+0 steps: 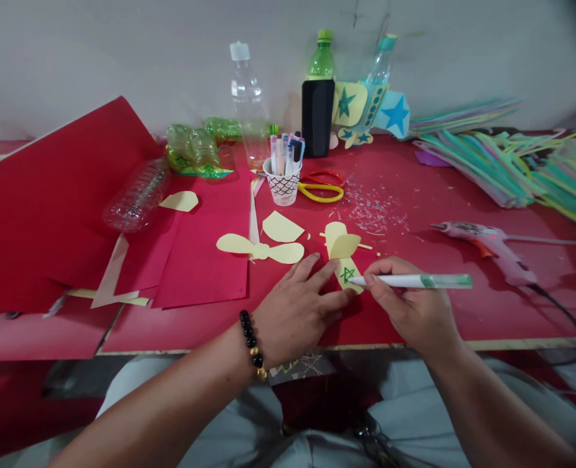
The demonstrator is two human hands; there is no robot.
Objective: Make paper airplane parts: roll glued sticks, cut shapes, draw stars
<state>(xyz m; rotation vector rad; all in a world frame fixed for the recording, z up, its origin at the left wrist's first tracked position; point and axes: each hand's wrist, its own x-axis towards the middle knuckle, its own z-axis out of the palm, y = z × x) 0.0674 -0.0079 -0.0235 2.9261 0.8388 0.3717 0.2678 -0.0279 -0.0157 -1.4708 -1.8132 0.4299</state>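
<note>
My right hand (409,305) grips a white marker with a green end (427,281), its tip on a pale yellow paper cutout (345,247). A green star outline is drawn on the cutout's lower part, and one rounded flap stands up from it. My left hand (300,305) lies flat with fingers spread, its fingertips at the cutout's left and lower edge. Left of the cutout lies a yellow propeller-shaped paper piece (261,248). Behind that is another yellow paper piece (283,227).
A patterned cup of markers (284,185) stands behind, beside red-and-yellow-handled scissors (322,192). On the right are a glue gun (493,244) and colourful strips (487,162). Red sheets (64,214) and a clear bottle (139,195) lie left. Bottles and a black phone-like slab (317,120) stand along the wall.
</note>
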